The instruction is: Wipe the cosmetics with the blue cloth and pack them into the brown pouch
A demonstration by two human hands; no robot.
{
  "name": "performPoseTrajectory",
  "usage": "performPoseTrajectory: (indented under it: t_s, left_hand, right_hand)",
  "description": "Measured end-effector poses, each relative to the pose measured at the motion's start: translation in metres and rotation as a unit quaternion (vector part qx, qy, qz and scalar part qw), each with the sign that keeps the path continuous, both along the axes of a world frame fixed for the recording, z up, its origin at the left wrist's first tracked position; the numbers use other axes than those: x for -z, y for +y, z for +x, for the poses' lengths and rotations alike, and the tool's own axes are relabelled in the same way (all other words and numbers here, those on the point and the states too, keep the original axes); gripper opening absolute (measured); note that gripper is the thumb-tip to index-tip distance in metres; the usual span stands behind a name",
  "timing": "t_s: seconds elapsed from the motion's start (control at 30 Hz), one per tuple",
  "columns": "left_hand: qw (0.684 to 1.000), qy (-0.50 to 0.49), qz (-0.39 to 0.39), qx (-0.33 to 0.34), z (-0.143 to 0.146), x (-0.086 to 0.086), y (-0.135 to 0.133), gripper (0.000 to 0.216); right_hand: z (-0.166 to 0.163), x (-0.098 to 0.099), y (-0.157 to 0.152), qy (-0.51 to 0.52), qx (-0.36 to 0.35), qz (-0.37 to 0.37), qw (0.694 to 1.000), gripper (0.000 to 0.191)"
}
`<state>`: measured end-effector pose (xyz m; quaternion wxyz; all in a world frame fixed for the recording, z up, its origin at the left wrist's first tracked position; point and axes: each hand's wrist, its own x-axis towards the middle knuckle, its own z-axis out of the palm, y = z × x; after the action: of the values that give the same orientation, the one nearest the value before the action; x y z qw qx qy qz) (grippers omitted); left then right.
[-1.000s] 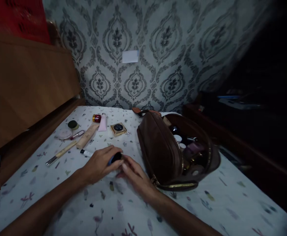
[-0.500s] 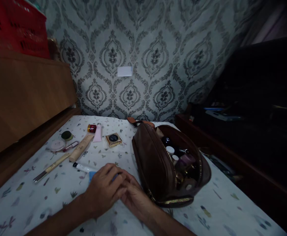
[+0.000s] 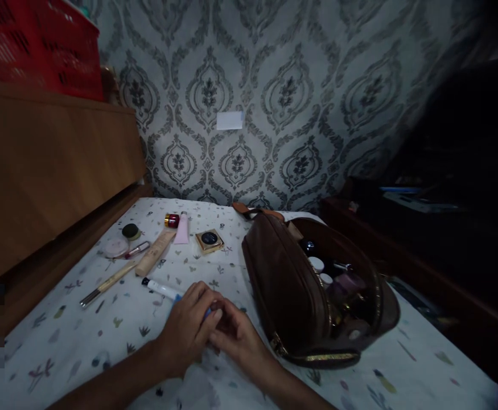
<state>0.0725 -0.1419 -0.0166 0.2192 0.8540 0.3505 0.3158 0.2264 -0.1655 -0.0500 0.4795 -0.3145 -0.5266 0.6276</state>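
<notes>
My left hand (image 3: 191, 322) is closed over a slim white-and-blue tube (image 3: 162, 289) with a black cap. The capped end points left, and a bit of blue shows between my fingers. Close against it is my right hand (image 3: 240, 336), its thumb and curved fingers apart and its fingertips meeting the left fingers. I see nothing in the right palm, though part of it is hidden. To the right stands a brown cosmetic bag (image 3: 285, 273), unzipped, with white-capped containers (image 3: 316, 264) and a purplish bottle (image 3: 346, 283) inside.
On the patterned sheet (image 3: 116, 353) lie a beige tube (image 3: 155, 253), pink tube (image 3: 182, 229), gold compact (image 3: 209, 241), red jar (image 3: 172, 220), dark-lidded jar (image 3: 131, 231), round clear case (image 3: 116, 247), lip gloss tube (image 3: 138, 249) and slender stick (image 3: 107, 283). A wooden cabinet (image 3: 56, 171) borders the left.
The view has shifted, so everything sits further right except my hands, which stay near the middle. My right thumb and fingers have parted slightly from the left hand. The tube keeps its place on the sheet.
</notes>
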Motion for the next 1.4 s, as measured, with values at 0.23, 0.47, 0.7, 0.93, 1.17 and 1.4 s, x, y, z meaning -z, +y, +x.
performPoseTrajectory:
  t_s: [0.23, 0.47, 0.7, 0.93, 1.17, 1.4]
  left_hand:
    - [0.982, -0.093, -0.164, -0.016, 0.002, 0.007, 0.003, 0.035]
    - [0.936, -0.172, -0.302, -0.056, -0.003, 0.016, 0.022, 0.051]
    - [0.968, -0.122, -0.214, 0.053, -0.007, 0.008, 0.014, 0.042]
    - [0.992, -0.008, -0.126, 0.009, -0.002, 0.009, 0.002, 0.031]
    - [0.986, 0.015, -0.169, -0.01, -0.002, 0.014, 0.001, 0.032]
    - [0.979, 0.0, -0.189, -0.071, -0.002, 0.027, 0.005, 0.047]
  right_hand:
    - [0.003, 0.015, -0.004, -0.158, 0.077, 0.122, 0.977, 0.025]
    - [0.0, 0.019, -0.005, -0.152, 0.111, 0.132, 0.973, 0.041]
    - [0.002, 0.01, -0.003, -0.063, 0.143, 0.052, 0.986, 0.043]
    - [0.003, 0.005, -0.009, -0.143, 0.167, 0.085, 0.972, 0.035]
    - [0.004, 0.004, -0.012, -0.205, 0.189, 0.127, 0.952, 0.036]
    - [0.006, 0.005, -0.013, -0.232, 0.187, 0.151, 0.943, 0.045]
